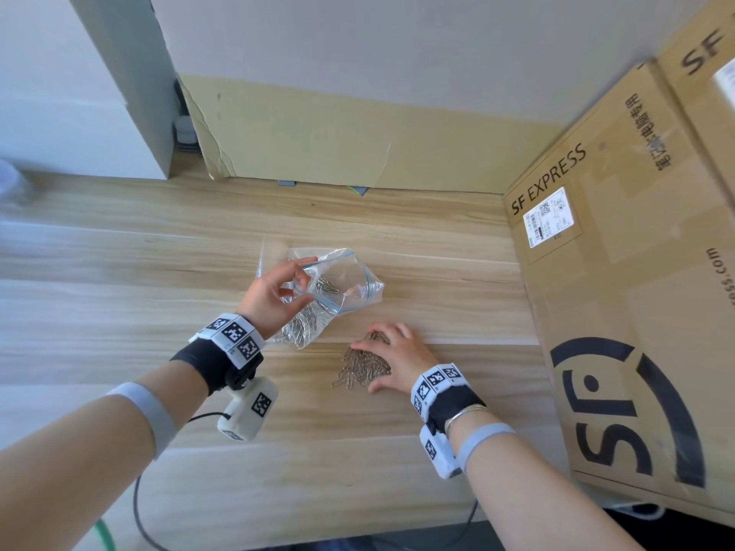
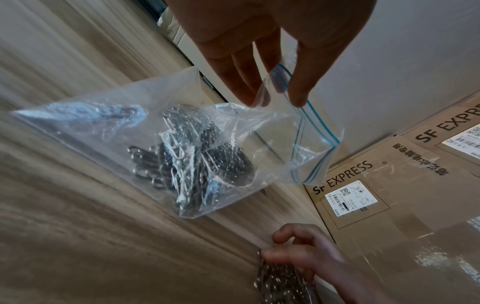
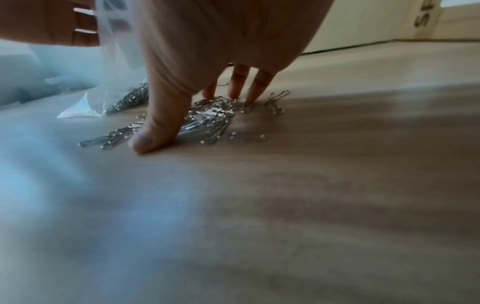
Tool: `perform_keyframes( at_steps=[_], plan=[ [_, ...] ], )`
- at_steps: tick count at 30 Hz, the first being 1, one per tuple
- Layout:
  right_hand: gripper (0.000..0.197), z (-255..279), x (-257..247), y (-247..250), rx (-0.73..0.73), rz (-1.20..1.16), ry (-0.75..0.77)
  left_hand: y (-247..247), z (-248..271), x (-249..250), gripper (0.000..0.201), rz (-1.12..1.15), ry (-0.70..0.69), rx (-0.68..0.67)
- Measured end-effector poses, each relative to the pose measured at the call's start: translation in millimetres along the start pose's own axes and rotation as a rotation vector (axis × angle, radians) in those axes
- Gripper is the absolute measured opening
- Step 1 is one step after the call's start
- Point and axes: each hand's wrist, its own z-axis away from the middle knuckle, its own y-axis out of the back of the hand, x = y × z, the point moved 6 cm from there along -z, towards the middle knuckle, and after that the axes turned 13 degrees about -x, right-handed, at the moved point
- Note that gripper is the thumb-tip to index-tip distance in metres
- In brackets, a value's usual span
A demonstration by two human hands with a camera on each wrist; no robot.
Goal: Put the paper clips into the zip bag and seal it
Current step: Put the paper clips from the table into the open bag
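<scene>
Both forearms reach in from the near edge, each wrist strapped with a black band, square black-and-white marker tags and a white camera block. Left hand is raised just above the wooden table, thumb and fingers pinching the rim of the clear zip bag at its blue seal strip, mouth held open toward the right. Bag bottom sags onto the table with a clump of silver paper clips inside. Right hand is palm down over the loose pile of paper clips on the table, just in front of the bag; fingers are curled down with the tips in among the clips and the thumb tip pressed to the wood beside them. Cannot tell whether any clips are actually gripped. A few stray clips lie at the pile's edge.

Large cardboard box stands along the right edge of the table, printed "SF EXPRESS" in black, with a big circular SF logo lower down, a column of Chinese characters too distorted to read and part of a web address ending "ss.com". White shipping label carries a QR code and barcode; its print is too small to read. Second box behind it shows "SF". Flat cardboard sheet leans against the back wall.
</scene>
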Motion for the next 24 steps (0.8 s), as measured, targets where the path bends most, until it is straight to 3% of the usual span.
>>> perform_keyframes(
  at_steps=[5, 9, 18, 24],
  plan=[
    [0.033, 0, -8, -1, 0.124, -0.188, 0.115, 1, 1, -3, 0.033, 0.014, -0.008, -0.004],
    [0.014, -2, -10, 0, 0.17, -0.232, 0.131, 1, 2, -1, 0.035, 0.002, -0.015, -0.003],
    [0.003, -5, -4, 13, 0.228, -0.346, 0.102, 2, 3, 0, 0.031, -0.024, -0.017, 0.01],
    [0.006, 6, 6, 32, 0.36, -0.48, 0.067, 2, 3, 2, 0.032, -0.019, -0.007, 0.011]
  ],
)
